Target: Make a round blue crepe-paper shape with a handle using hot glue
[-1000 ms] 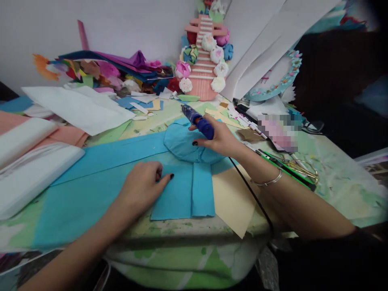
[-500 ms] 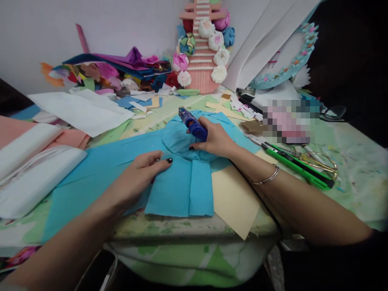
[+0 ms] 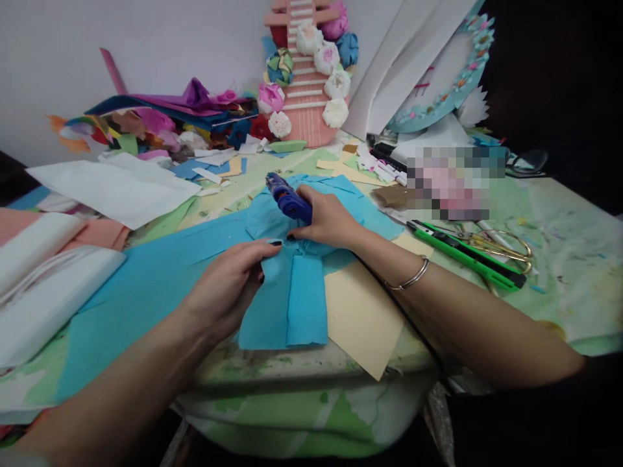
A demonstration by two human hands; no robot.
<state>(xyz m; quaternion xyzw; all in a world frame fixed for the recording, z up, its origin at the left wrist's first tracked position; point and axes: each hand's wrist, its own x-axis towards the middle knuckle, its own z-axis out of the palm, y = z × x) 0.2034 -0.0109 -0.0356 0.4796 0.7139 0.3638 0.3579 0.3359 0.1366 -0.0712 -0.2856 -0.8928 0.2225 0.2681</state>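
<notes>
A blue glue gun (image 3: 292, 202) is in my right hand (image 3: 331, 217), its body pointing up and left while the thumb rests low by the blue paper. My left hand (image 3: 233, 279) pinches the left edge of a folded strip of blue crepe paper (image 3: 307, 301). That strip hangs toward the table's front edge, below a round, gathered blue crepe paper piece (image 3: 263, 217). Part of the round piece lies hidden under my right hand. A larger blue sheet (image 3: 146, 292) spreads out to the left, beneath my left forearm.
Cream paper (image 3: 365, 318) lies by the front edge. A green utility knife (image 3: 472, 256) and gold-handled scissors (image 3: 506, 246) are on the right. White paper rolls (image 3: 63, 295) sit at left. A pink guitar shape with paper flowers (image 3: 311, 97) leans at the back.
The view has shifted slightly. My left hand has lifted the left edge of the strip, which now curls up. My right hand still holds the glue gun over the round piece.
</notes>
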